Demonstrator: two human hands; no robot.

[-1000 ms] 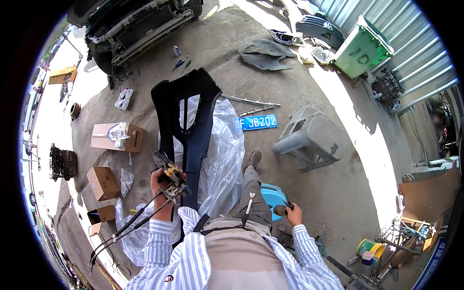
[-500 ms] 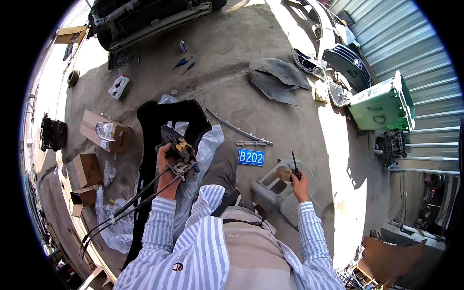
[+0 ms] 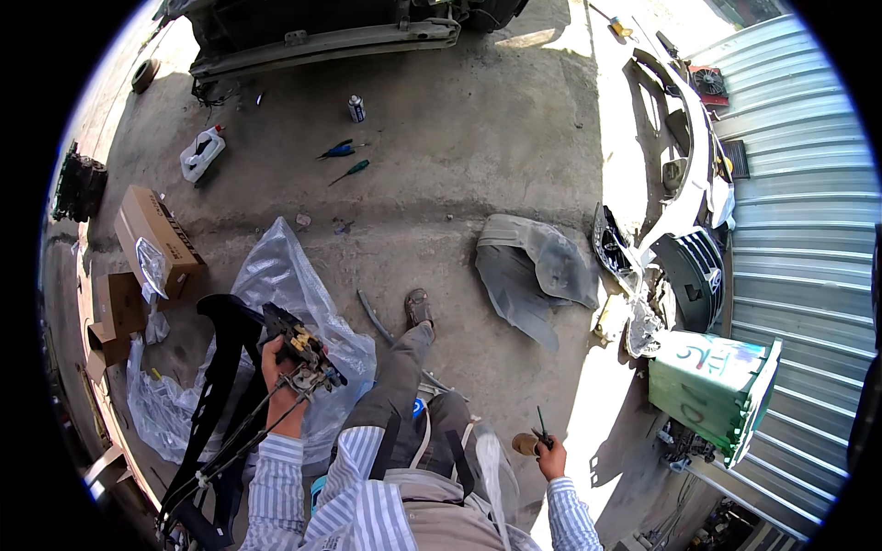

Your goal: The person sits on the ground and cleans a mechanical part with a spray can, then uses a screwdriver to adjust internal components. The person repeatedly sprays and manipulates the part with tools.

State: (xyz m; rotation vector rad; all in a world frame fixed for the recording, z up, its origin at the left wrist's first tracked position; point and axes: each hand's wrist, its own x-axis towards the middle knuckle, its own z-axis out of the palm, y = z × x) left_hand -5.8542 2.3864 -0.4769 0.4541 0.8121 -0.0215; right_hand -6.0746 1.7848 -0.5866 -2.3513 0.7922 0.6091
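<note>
My left hand (image 3: 273, 367) grips a car latch mechanism (image 3: 305, 347) with long black cables trailing down left. It is over a black plastic car panel (image 3: 223, 372) and crumpled clear plastic sheeting (image 3: 285, 266) on the concrete floor. My right hand (image 3: 552, 457) is closed around a slim dark tool (image 3: 542, 421) with an upright thin tip. A tan rounded object (image 3: 525, 444) is right beside that hand; whether it is held too is unclear.
A car front (image 3: 312, 37), a spray can (image 3: 356, 108), screwdrivers (image 3: 349, 172) and a white jug (image 3: 202, 152) are ahead. Cardboard boxes (image 3: 156, 239) are left. A grey liner (image 3: 533, 266), loose bumper parts (image 3: 694, 275) and a green bin (image 3: 707, 386) stand by a corrugated wall (image 3: 795, 230).
I have stepped forward: the car, tools, grey liner and bin appear lower in the view, and the grey stool has left sight. Both hands still hold their things, the right one now lower.
</note>
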